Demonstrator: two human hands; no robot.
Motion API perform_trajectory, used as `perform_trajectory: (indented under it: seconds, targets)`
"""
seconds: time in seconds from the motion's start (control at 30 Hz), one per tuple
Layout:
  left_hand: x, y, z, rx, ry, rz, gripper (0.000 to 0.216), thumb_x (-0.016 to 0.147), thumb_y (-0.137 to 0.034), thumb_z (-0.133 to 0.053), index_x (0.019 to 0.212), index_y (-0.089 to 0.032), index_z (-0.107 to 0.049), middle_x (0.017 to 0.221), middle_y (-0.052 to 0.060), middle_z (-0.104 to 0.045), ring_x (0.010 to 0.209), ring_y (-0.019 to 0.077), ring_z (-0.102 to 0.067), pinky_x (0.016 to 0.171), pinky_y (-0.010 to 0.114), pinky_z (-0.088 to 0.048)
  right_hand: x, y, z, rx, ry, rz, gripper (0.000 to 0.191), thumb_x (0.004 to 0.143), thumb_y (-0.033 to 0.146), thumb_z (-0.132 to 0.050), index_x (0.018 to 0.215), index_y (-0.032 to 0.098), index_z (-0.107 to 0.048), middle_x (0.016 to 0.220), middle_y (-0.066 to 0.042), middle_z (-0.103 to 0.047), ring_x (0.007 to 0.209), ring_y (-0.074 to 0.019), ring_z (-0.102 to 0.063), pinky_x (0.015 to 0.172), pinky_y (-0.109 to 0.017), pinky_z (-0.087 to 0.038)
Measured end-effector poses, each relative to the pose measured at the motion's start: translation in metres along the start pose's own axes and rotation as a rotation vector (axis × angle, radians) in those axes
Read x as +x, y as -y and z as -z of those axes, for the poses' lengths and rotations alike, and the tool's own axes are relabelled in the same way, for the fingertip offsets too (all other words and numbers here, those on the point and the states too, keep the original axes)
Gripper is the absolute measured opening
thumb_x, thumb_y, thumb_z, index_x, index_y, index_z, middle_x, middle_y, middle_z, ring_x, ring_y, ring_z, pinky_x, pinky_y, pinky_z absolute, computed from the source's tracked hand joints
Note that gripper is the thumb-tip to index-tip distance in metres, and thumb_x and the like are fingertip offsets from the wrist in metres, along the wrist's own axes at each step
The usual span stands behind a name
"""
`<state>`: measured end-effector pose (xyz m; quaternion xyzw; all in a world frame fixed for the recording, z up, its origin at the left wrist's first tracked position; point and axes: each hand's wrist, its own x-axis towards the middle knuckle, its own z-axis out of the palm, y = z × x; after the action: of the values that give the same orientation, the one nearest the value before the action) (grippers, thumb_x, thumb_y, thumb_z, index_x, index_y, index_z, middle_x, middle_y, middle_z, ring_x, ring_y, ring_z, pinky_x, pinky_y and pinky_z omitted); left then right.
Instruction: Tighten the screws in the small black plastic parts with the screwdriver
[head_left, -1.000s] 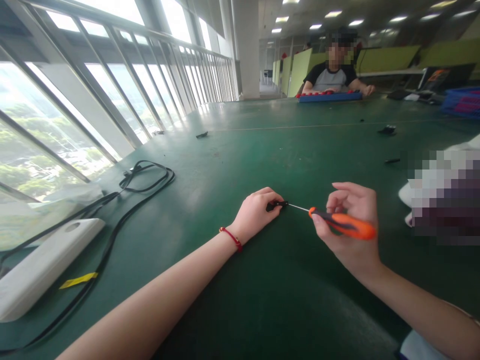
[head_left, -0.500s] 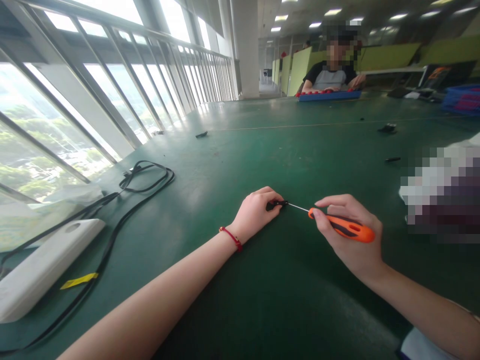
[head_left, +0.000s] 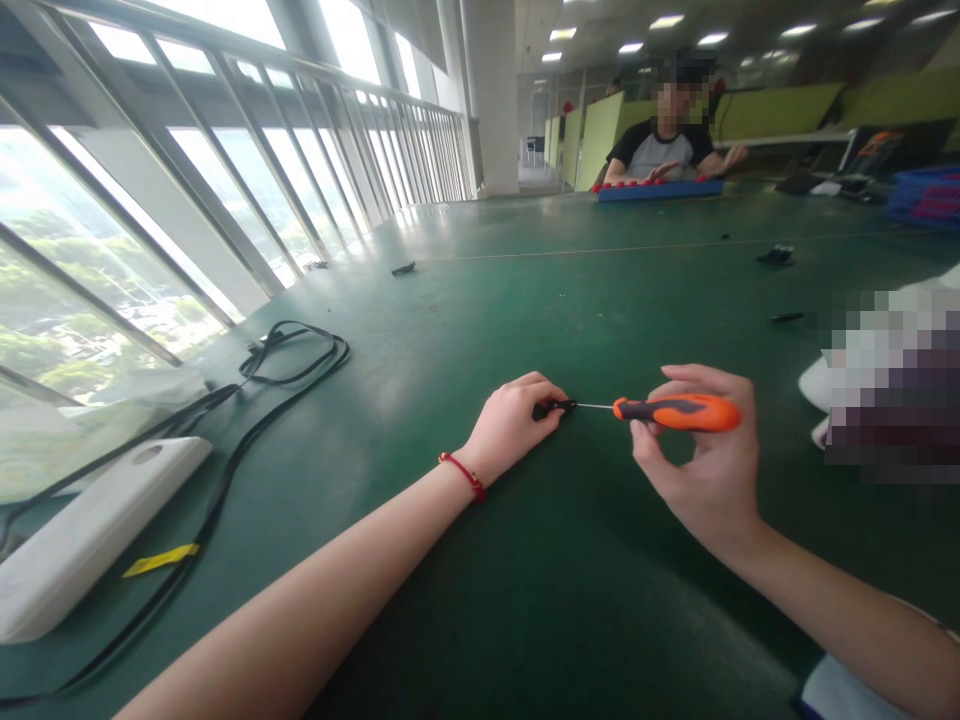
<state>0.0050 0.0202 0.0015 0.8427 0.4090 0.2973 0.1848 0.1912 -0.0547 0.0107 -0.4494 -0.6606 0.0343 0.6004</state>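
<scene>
My left hand (head_left: 514, 425) rests on the green table (head_left: 450, 330), its fingers closed around a small black part (head_left: 559, 406) whose kind I cannot make out. To its right, my right hand (head_left: 709, 460) grips a screwdriver (head_left: 679, 411) with an orange and dark grey handle. The screwdriver lies nearly level, and its thin metal shaft points left. The tip meets the right end of the black part. Thumb and fingertips hold the handle, with a gap between palm and thumb. A red bracelet (head_left: 463, 476) circles my left wrist.
At left lie a white power strip (head_left: 97, 540), a black cable (head_left: 247, 440) and a yellow tag (head_left: 160, 560). Small black pieces (head_left: 776, 256) are scattered farther back. A person (head_left: 664, 145) sits across the table behind a blue tray (head_left: 660, 190) with red items. A blue basket (head_left: 926, 198) stands far right.
My right hand has shifted its fingers on the screwdriver, and the handle has swung up from a slant to nearly level. My left hand stays still. The person opposite has moved their hands.
</scene>
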Motion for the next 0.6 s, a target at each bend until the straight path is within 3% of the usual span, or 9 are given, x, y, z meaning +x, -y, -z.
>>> perform_trajectory:
  seconds: [0.07, 0.2, 0.27, 0.43, 0.6]
  targets:
    - [0.0001, 0.0, 0.0003, -0.001, 0.003, -0.004, 0.017, 0.081, -0.017, -0.056, 0.091, -0.019, -0.07, 0.096, 0.003, -0.068, 0.081, 0.014, -0.064, 0.075, 0.025, -0.051, 0.0004, 0.0005, 0.0007, 0.016, 0.033, -0.013, 0.046, 0.072, 0.019, -0.071, 0.112, 0.025, -0.049, 0.075, 0.002, -0.056, 0.063, -0.0165, -0.06, 0.066, -0.034, -0.053]
    - [0.0001, 0.0003, 0.0004, -0.001, 0.009, -0.015, 0.018, 0.082, -0.017, -0.055, 0.092, -0.019, -0.07, 0.097, 0.003, -0.068, 0.082, 0.014, -0.064, 0.077, 0.026, -0.052, -0.0004, 0.0033, 0.0019, -0.046, 0.126, -0.106, 0.018, 0.08, 0.026, -0.067, 0.094, 0.025, -0.056, 0.051, 0.008, -0.045, 0.045, -0.0124, -0.051, 0.049, -0.028, -0.045]
    - [0.0002, 0.0004, 0.0001, 0.001, 0.008, -0.015, 0.018, 0.082, -0.017, -0.055, 0.092, -0.019, -0.07, 0.097, 0.003, -0.068, 0.082, 0.0141, -0.064, 0.076, 0.026, -0.052, -0.0005, 0.0041, 0.0012, -0.042, 0.1, -0.093, 0.017, 0.081, 0.024, -0.066, 0.095, 0.025, -0.056, 0.053, 0.007, -0.048, 0.047, -0.0125, -0.053, 0.051, -0.028, -0.046]
    - [0.0001, -0.0008, -0.0002, 0.011, -0.001, -0.001, 0.017, 0.082, -0.017, -0.056, 0.091, -0.019, -0.07, 0.096, 0.003, -0.068, 0.08, 0.0142, -0.064, 0.075, 0.026, -0.052, 0.0008, 0.0029, 0.0003, 0.031, 0.039, -0.049, 0.041, 0.074, 0.018, -0.069, 0.11, 0.026, -0.049, 0.071, 0.003, -0.053, 0.057, -0.0148, -0.055, 0.055, -0.031, -0.051]
    - [0.0003, -0.0019, 0.0009, 0.006, 0.004, 0.003, 0.017, 0.082, -0.016, -0.056, 0.091, -0.018, -0.07, 0.096, 0.003, -0.068, 0.081, 0.0139, -0.064, 0.076, 0.026, -0.051, -0.0009, 0.0018, 0.0025, -0.034, 0.128, -0.071, 0.02, 0.08, 0.021, -0.066, 0.095, 0.026, -0.056, 0.055, 0.007, -0.049, 0.049, -0.0126, -0.051, 0.051, -0.029, -0.045]
